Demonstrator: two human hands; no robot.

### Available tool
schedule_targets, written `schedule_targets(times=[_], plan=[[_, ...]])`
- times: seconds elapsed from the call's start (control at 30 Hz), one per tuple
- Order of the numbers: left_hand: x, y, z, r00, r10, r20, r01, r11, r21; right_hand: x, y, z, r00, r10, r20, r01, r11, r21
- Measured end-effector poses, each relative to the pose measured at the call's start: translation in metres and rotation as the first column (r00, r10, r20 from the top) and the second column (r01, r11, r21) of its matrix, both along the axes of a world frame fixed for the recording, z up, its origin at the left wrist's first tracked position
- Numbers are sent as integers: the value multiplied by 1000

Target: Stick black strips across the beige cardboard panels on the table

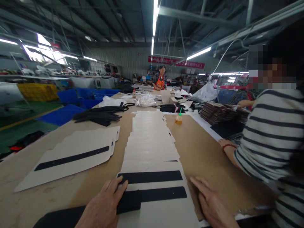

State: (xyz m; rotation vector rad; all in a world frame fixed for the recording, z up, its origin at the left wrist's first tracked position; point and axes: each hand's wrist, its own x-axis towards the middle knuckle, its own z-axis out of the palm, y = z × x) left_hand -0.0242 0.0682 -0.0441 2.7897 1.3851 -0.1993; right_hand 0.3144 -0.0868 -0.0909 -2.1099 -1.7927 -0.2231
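Standing beside pale panels (pixel 152 147) — a bottle (pixel 179 117), amber liquid (pixel 178 122) inside.

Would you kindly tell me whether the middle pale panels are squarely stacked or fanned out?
Fanned out: the pale panels overlap in steps, their edges showing.

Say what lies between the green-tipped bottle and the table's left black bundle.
The head view shows the row of overlapping pale panels there, with brown tabletop either side.

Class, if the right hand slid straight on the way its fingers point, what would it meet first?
Probably the right edge of the white boards, near the end of the upper black strip; the right hand looks close, but its height is unclear.
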Motion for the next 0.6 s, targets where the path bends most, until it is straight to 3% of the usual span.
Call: schedule_targets(times=[0.2, 0.3, 0.47, 0.6], plan=[[-3, -6, 8, 999, -43, -22, 43, 999, 31, -40, -17, 0, 999, 44, -27, -37, 974, 224], [-12, -11, -1, 999, -28, 15, 26, 993, 111, -57, -25, -3, 1000, -7, 4, 5, 952, 306], [-31, -20, -21, 998, 44, 49, -51, 988, 149, -68, -37, -24, 995, -82, 60, 49, 906, 419], [-35, -25, -20, 999, 51, 1, -51, 990, 129, -73, -46, -28, 999, -53, 0, 48, 914, 404]])
